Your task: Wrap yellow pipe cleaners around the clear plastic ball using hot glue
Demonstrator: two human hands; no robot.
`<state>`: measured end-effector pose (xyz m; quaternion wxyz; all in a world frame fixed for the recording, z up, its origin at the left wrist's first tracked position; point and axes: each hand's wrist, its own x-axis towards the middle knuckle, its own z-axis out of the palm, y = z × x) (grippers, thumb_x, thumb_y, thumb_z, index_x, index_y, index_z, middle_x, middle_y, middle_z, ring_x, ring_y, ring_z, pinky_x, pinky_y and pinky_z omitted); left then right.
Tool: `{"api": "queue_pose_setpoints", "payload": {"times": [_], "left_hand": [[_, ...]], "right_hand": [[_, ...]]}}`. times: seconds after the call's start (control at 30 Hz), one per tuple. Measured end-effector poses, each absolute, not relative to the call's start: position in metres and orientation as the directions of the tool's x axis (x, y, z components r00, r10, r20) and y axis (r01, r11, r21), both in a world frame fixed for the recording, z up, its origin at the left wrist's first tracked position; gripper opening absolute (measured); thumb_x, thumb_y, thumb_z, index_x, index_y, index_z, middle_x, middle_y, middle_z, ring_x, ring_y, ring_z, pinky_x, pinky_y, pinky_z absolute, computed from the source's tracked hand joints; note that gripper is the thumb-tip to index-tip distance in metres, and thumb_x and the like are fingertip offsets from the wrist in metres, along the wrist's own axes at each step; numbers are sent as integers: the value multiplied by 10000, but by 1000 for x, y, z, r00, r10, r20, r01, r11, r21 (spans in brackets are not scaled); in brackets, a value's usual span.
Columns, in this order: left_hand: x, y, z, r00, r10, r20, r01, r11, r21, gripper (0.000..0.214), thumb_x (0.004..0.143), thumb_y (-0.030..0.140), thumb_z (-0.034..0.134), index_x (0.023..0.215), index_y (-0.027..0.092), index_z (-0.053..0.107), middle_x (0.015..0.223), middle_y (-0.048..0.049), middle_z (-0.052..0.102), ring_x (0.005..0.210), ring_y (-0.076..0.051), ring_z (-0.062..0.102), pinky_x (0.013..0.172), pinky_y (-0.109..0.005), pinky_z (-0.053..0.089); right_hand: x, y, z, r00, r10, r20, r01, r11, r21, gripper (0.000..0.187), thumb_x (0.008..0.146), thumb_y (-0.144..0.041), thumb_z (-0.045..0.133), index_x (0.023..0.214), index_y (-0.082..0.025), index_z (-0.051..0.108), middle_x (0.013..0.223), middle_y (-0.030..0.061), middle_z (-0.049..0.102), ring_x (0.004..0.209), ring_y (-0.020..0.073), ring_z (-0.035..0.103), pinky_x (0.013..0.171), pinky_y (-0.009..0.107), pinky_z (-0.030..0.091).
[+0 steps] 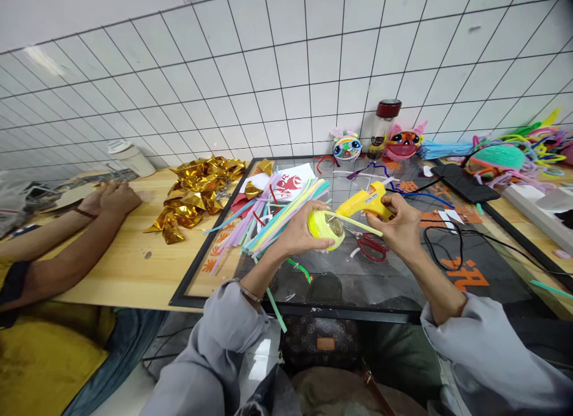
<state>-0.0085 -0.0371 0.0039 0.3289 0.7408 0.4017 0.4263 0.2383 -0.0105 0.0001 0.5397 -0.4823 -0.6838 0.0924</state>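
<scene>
My left hand (295,232) is closed around a clear round shell partly wrapped in yellow pipe cleaner (319,225). A loose yellow strand (356,222) stretches from this wrapped ball toward my right hand (400,225), whose fingers grip a yellow hot glue gun (363,202). The gun's nozzle points left, just above the ball; whether it touches is unclear. My right fingers also seem to pinch the strand's end. Beneath the right hand lie red-handled scissors (372,249). A bundle of pastel pipe cleaners (273,225) rests beside my left hand.
Crumpled gold foil shapes (197,189) lie left, near a co-worker's clasped hands (114,198). Two decorated balls, one white (347,147) and one red (404,144), flank a bottle (382,129) by the wall. Black cable (461,249) and a phone (465,183) are right.
</scene>
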Motion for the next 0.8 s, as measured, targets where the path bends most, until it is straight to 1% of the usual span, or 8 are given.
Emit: {"api": "queue_pose_setpoints", "payload": {"times": [0.17, 0.47, 0.6, 0.8], "left_hand": [[-8, -38, 3, 313, 876, 368, 332, -464, 821, 668, 582, 313, 874, 1143, 214, 524, 1340, -109, 586, 1311, -313, 554, 1131, -470, 413], [-8, -37, 3, 327, 860, 393, 308, -490, 816, 650, 591, 301, 871, 1136, 205, 530, 1326, -114, 581, 1301, -311, 561, 1123, -474, 428], [-8, -36, 2, 334, 853, 400, 306, -499, 811, 653, 591, 307, 875, 1140, 218, 533, 1335, -107, 583, 1316, -311, 553, 1135, -481, 422], [-7, -35, 1, 339, 841, 421, 322, -525, 788, 657, 590, 298, 877, 1145, 208, 537, 1319, -114, 586, 1303, -310, 562, 1138, -481, 418]], "right_hand": [[236, -11, 0, 60, 754, 654, 560, 517, -647, 233, 689, -386, 677, 809, -225, 559, 707, -7, 608, 614, 163, 562, 594, 303, 466], [237, -9, -4, 76, 753, 653, 547, 516, -659, 285, 687, -420, 702, 836, -230, 550, 753, 17, 626, 661, 204, 608, 646, 354, 519], [237, -9, -4, 74, 749, 659, 540, 525, -658, 281, 679, -409, 694, 842, -232, 548, 757, 9, 623, 666, 202, 611, 661, 354, 524], [237, -9, -5, 80, 749, 658, 542, 521, -659, 279, 690, -413, 699, 838, -228, 552, 756, 12, 620, 670, 204, 619, 659, 351, 529]]}}
